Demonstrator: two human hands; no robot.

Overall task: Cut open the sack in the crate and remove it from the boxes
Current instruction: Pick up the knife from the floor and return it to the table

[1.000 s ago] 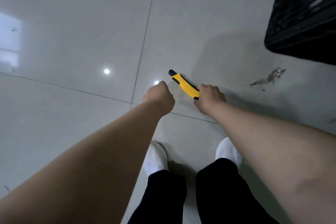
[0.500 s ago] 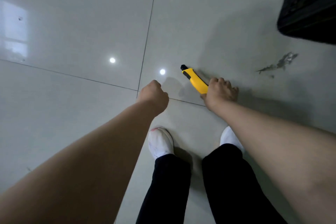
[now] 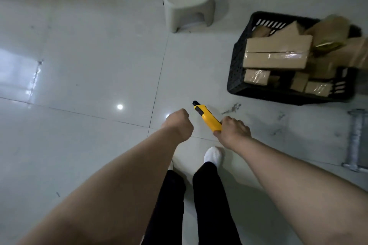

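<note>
Glossy grey floor tiles beneath me, my right hand (image 3: 234, 132) clamps the yellow plastic utility knife (image 3: 207, 116), left hand (image 3: 179, 123) fisted empty, ready for the black slatted crate (image 3: 239, 69) of taped cardboard boxes (image 3: 276, 53).

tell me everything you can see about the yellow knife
The utility knife has a bright yellow, plastic-looking body with a black nose at its far end and a dark slot near that end. No blade shows past the nose. The right hand grips its rear end, so the butt is hidden. It is held above the tiled floor, slanted, nose pointing away from the person and to the left. The left hand, a closed fist beside it, does not touch it.
</note>
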